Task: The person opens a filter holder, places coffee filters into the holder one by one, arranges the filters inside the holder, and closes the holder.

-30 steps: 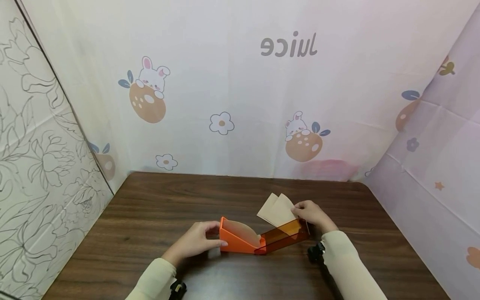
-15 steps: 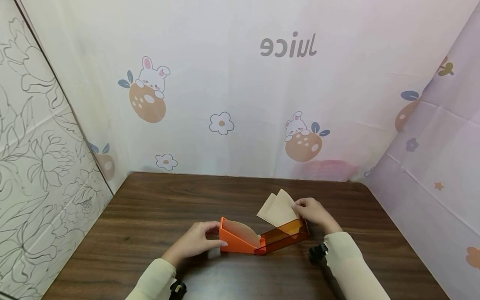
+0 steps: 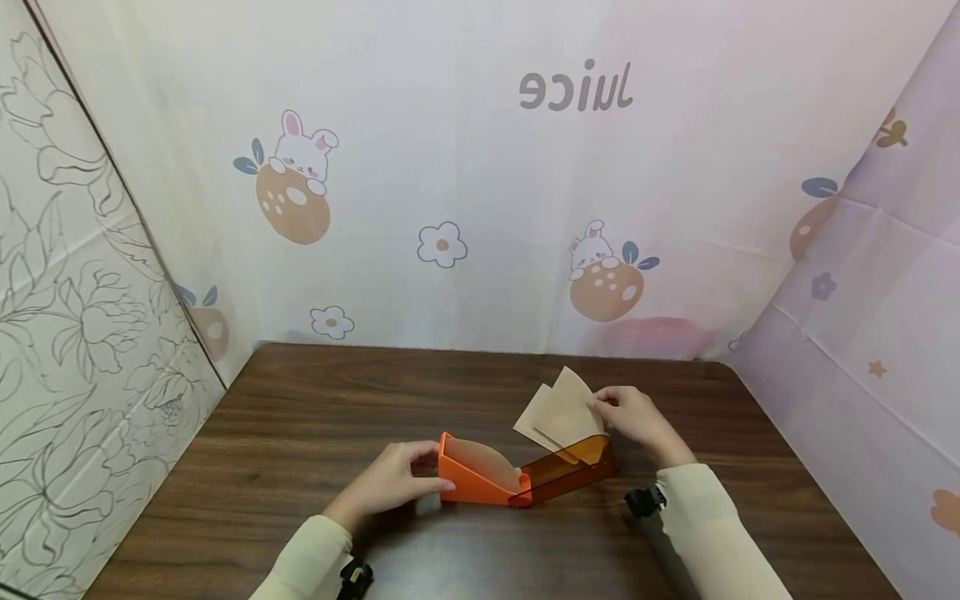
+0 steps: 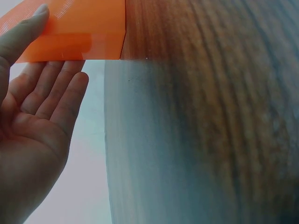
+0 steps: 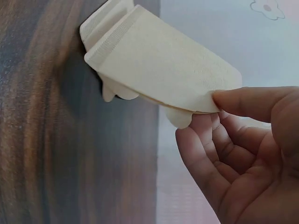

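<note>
An orange coffee filter holder sits on the table, its see-through amber lid swung out to the right. Paper filters stand inside it. My left hand grips the holder's left end, thumb on the near side and fingers behind; the left wrist view shows the thumb lying on the orange wall. Between thumb and fingers my right hand pinches a tan paper coffee filter by its edge, beyond the lid. More filters lie beneath and left of it.
The dark wood table ends at a printed curtain behind. Another curtain hangs along the right, and a flower-patterned panel stands on the left.
My right hand has moved up and slightly right, lifting the pinched coffee filter away from the filters under it. The left hand and the filter holder have stayed put.
</note>
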The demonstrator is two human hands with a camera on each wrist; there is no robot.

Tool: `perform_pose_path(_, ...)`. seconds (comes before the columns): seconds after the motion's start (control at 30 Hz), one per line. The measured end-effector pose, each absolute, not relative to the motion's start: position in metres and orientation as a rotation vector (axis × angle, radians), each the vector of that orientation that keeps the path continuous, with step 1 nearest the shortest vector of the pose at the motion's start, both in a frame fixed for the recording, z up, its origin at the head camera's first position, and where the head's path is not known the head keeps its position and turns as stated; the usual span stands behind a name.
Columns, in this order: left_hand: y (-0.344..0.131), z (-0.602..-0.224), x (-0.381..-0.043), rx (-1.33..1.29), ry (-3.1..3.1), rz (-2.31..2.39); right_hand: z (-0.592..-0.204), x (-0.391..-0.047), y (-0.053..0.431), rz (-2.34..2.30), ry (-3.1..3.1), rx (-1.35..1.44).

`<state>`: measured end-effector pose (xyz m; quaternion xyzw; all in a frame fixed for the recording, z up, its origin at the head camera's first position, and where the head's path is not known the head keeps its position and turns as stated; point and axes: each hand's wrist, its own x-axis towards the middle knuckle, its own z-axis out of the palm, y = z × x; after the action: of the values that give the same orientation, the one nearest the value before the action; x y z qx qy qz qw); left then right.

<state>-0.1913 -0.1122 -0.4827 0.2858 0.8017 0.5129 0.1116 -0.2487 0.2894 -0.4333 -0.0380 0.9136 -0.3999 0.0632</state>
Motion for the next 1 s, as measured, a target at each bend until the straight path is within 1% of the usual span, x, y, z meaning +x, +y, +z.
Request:
perform_pose_path(0.43, -0.112, -0.481, -0.191, 0.819, 2.353, 1.498, -0.412, -0.240, 0.283, -1.133, 2.945, -0.343)
perform_pose_path(1.0, -0.113, -0.480, -0.191, 0.840, 2.354, 1.503, -0.392, -0.227, 0.269, -1.148, 3.024, -0.438)
